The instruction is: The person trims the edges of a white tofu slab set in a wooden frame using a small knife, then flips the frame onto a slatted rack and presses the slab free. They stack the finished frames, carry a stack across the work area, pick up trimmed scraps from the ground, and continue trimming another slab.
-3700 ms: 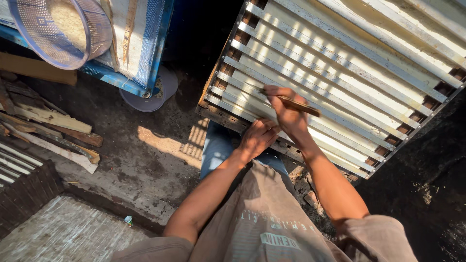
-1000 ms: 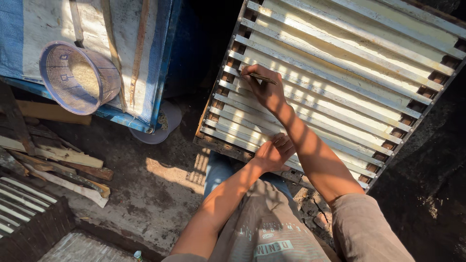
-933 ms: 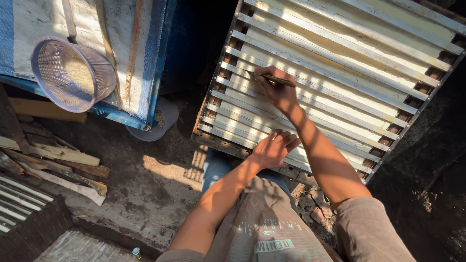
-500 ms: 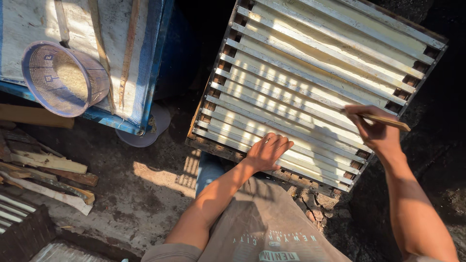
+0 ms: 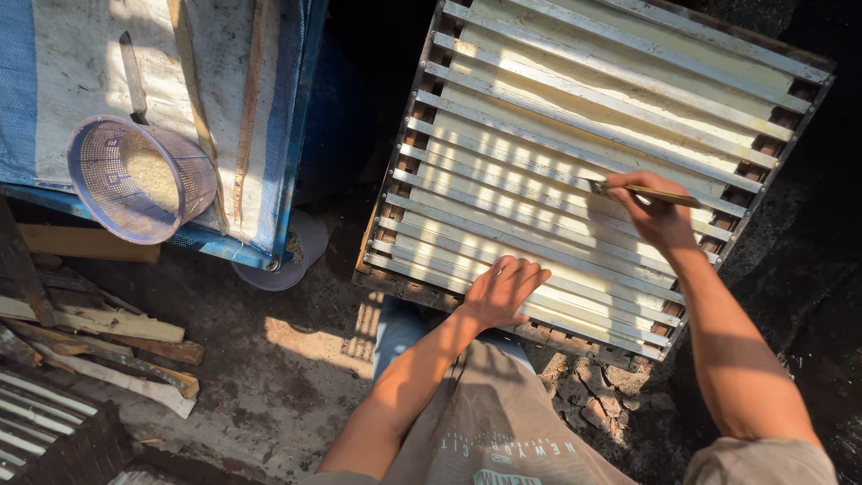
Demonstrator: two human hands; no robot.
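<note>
A view from above showed a person's two bare arms reaching forward over a large slatted tray (image 5: 575,153) that filled the upper right of the frame. The tray was a dark wooden frame crossed by many long, pale metal strips running side by side, with cream-white material lying in the channels between them. Bands of sunlight and shadow striped its surface.

The right hand (image 5: 660,216), at the right centre of the frame, had its fingers clamped around a thin wooden-handled brush (image 5: 642,190), held nearly level with its tip pointing left and touching one of the strips. The left hand (image 5: 503,289), at the lower middle, lay flat on the near edge of the tray, fingers spread apart and holding nothing.

In the upper left, a round lilac plastic basket (image 5: 144,178) with pale grainy contents lay tilted on a blue and white tarp (image 5: 260,108). Below it, at the left edge, rough wood offcuts (image 5: 108,337) lay on the dirt ground (image 5: 278,377). Broken brick rubble (image 5: 597,395) sat just under the tray's near right corner.
</note>
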